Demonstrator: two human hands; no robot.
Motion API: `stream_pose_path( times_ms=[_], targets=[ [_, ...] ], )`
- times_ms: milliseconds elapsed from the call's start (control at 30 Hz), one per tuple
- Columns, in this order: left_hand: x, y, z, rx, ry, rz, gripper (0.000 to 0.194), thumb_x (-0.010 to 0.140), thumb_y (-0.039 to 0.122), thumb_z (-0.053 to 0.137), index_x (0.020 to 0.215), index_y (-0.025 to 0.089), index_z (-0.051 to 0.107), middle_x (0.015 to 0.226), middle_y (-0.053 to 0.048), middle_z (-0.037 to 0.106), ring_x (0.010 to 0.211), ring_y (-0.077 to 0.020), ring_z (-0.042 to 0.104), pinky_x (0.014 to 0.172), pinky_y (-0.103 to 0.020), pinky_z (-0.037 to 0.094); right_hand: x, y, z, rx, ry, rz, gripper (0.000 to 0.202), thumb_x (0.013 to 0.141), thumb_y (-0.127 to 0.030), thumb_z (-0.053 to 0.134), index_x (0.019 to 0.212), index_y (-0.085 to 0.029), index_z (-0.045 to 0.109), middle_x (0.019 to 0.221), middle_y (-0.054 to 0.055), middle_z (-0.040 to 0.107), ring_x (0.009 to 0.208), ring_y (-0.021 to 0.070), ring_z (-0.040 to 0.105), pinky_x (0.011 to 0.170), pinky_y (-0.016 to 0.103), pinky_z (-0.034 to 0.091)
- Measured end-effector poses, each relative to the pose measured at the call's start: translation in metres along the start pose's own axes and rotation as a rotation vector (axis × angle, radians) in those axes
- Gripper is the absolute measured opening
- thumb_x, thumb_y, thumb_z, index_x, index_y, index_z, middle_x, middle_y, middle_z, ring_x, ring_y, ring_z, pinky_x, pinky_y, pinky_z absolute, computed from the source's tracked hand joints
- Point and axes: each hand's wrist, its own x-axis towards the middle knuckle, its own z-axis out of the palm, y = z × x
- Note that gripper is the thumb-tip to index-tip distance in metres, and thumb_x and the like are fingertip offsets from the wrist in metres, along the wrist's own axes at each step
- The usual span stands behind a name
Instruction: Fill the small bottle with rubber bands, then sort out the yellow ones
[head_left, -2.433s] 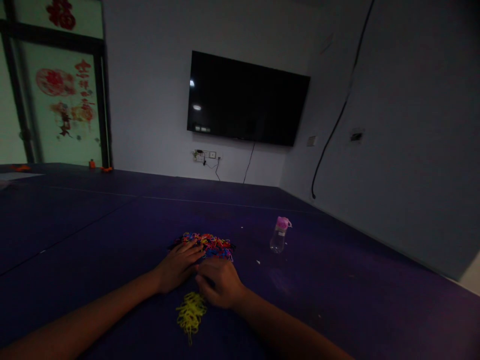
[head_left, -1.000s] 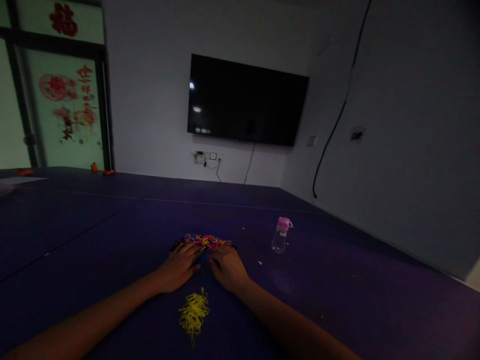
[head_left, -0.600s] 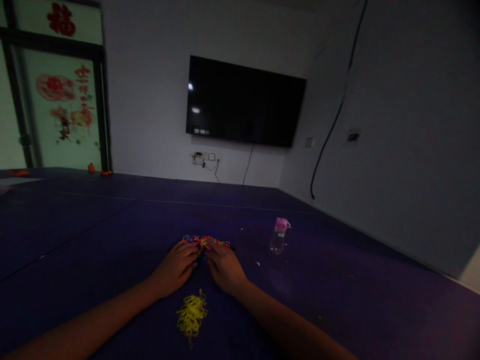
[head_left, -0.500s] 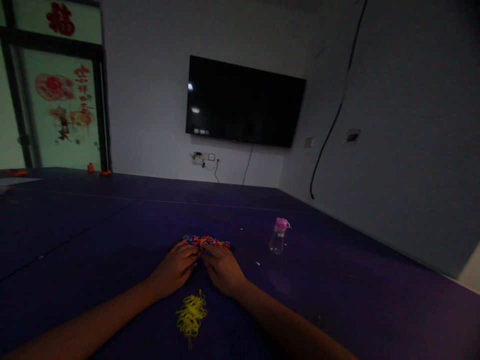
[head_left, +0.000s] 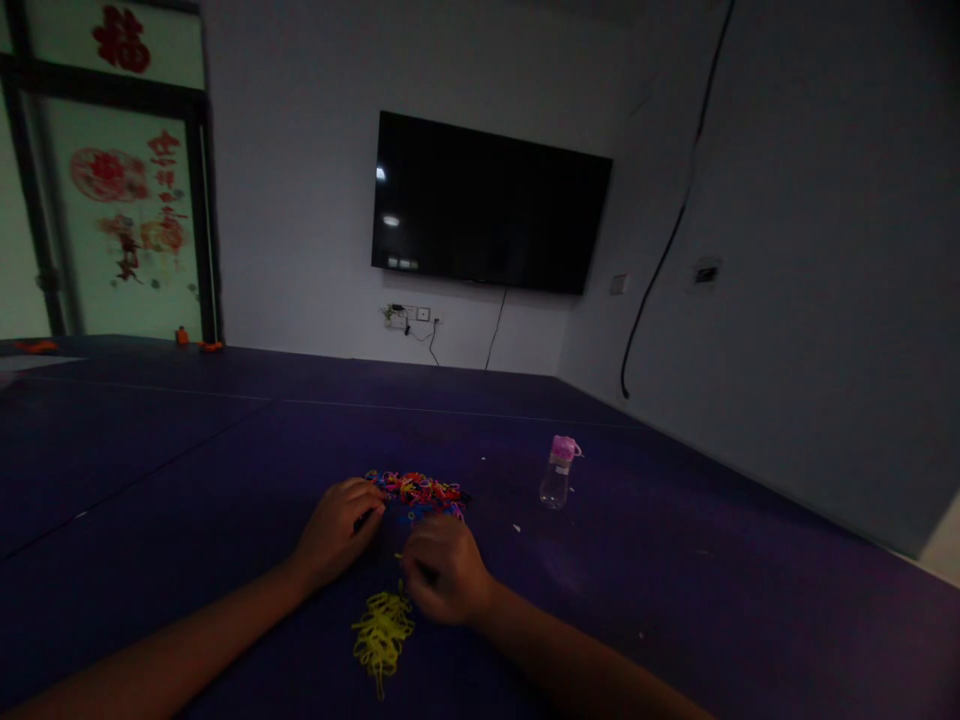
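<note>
A heap of mixed-colour rubber bands [head_left: 420,488], mostly red, blue and pink, lies on the purple table. My left hand [head_left: 341,530] rests at the heap's left edge, its fingers loosely bent and the thumb a little apart, with no band visibly held. Just in front of the heap, my right hand [head_left: 444,568] is closed in a pinch. A bit of yellow band [head_left: 399,556] shows at its fingertips; the rest is hidden by the fingers. Nearer me, between my forearms, is a loose pile of yellow rubber bands [head_left: 382,632].
A clear bottle with a pink cap [head_left: 555,482] stands right of the heap. Small white scraps [head_left: 516,527] lie near it. Orange objects [head_left: 181,336] sit at the table's far left. A television [head_left: 491,205] hangs on the wall beyond, and a black cable [head_left: 660,260] runs down the right wall.
My right hand has drawn back from the heap toward the yellow pile and closed, with a yellow band at its fingertips. My left hand has shifted slightly left, uncovering more of the heap.
</note>
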Motion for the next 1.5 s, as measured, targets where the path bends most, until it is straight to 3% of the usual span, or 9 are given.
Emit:
stream_pose_path(
  times_ms=[100, 200, 333, 467, 667, 833, 1000, 1200, 1500],
  targets=[
    [0.002, -0.006, 0.004, 0.04, -0.064, -0.063, 0.028, 0.089, 0.023, 0.042, 0.087, 0.021, 0.07, 0.09, -0.005, 0.071, 0.088, -0.0211, 0.062, 0.08, -0.037, 0.049, -0.002, -0.01, 0.005, 0.048, -0.047, -0.089, 0.015, 0.075, -0.021, 0.043, 0.065, -0.022, 0.055, 0.061, 0.003, 0.061, 0.058, 0.0149, 0.055, 0.059, 0.027, 0.041],
    [0.0, -0.01, 0.009, 0.066, -0.115, -0.033, 0.03, 0.089, 0.02, 0.041, 0.101, 0.022, 0.069, 0.102, -0.005, 0.07, 0.1, -0.0219, 0.06, 0.088, -0.04, 0.047, 0.0, -0.014, 0.005, 0.052, -0.059, -0.11, 0.015, 0.075, -0.021, 0.042, 0.067, -0.021, 0.055, 0.061, 0.002, 0.061, 0.056, 0.0144, 0.055, 0.058, 0.026, 0.04],
    [-0.006, -0.014, 0.016, 0.104, -0.183, 0.035, 0.032, 0.09, 0.022, 0.042, 0.113, 0.023, 0.064, 0.116, -0.005, 0.066, 0.118, -0.0241, 0.05, 0.099, -0.045, 0.04, 0.002, -0.006, 0.0, -0.03, -0.059, 0.033, 0.014, 0.077, -0.018, 0.043, 0.072, -0.02, 0.056, 0.067, 0.004, 0.063, 0.064, 0.0158, 0.058, 0.062, 0.026, 0.042],
    [-0.009, -0.019, 0.024, 0.143, -0.216, 0.007, 0.029, 0.089, 0.024, 0.046, 0.113, 0.024, 0.063, 0.123, -0.005, 0.062, 0.125, -0.0267, 0.045, 0.102, -0.049, 0.036, 0.003, 0.008, -0.004, -0.08, -0.045, 0.218, 0.014, 0.081, -0.018, 0.045, 0.077, -0.02, 0.059, 0.075, 0.004, 0.067, 0.072, 0.016, 0.061, 0.066, 0.025, 0.043],
    [-0.013, -0.022, 0.024, 0.112, -0.201, -0.017, 0.031, 0.093, 0.029, 0.042, 0.118, 0.021, 0.059, 0.119, -0.007, 0.064, 0.124, -0.0269, 0.046, 0.105, -0.051, 0.033, 0.004, 0.016, -0.005, -0.114, -0.02, 0.372, 0.018, 0.084, -0.018, 0.046, 0.076, -0.02, 0.061, 0.075, 0.003, 0.068, 0.071, 0.0151, 0.063, 0.068, 0.024, 0.042],
    [-0.014, -0.024, 0.025, 0.091, -0.181, 0.025, 0.03, 0.093, 0.027, 0.041, 0.118, 0.022, 0.058, 0.119, -0.008, 0.064, 0.124, -0.0257, 0.046, 0.105, -0.051, 0.031, 0.004, 0.015, -0.003, -0.104, -0.055, 0.326, 0.017, 0.084, -0.017, 0.048, 0.077, -0.02, 0.063, 0.08, 0.003, 0.07, 0.075, 0.0154, 0.063, 0.071, 0.024, 0.043],
    [-0.015, -0.027, 0.028, 0.13, -0.261, -0.032, 0.033, 0.094, 0.03, 0.04, 0.12, 0.02, 0.057, 0.125, -0.01, 0.061, 0.126, -0.0288, 0.044, 0.105, -0.056, 0.029, 0.003, 0.016, -0.001, -0.116, -0.049, 0.326, 0.017, 0.084, -0.018, 0.047, 0.078, -0.02, 0.063, 0.08, 0.004, 0.07, 0.075, 0.0154, 0.064, 0.071, 0.024, 0.043],
    [-0.014, -0.026, 0.027, 0.139, -0.278, -0.03, 0.033, 0.093, 0.031, 0.042, 0.121, 0.02, 0.056, 0.125, -0.01, 0.06, 0.128, -0.0281, 0.042, 0.106, -0.053, 0.028, 0.002, 0.017, -0.001, -0.121, -0.068, 0.322, 0.017, 0.084, -0.017, 0.049, 0.078, -0.02, 0.064, 0.082, 0.003, 0.07, 0.076, 0.0151, 0.064, 0.07, 0.024, 0.043],
    [-0.007, -0.01, 0.016, 0.093, -0.165, 0.058, 0.032, 0.093, 0.025, 0.04, 0.121, 0.022, 0.056, 0.122, -0.009, 0.06, 0.118, -0.0247, 0.05, 0.105, -0.049, 0.034, 0.004, 0.015, -0.001, -0.113, -0.037, 0.379, 0.02, 0.086, -0.018, 0.047, 0.086, -0.021, 0.067, 0.085, 0.004, 0.072, 0.08, 0.0156, 0.065, 0.072, 0.023, 0.044]
  ],
)
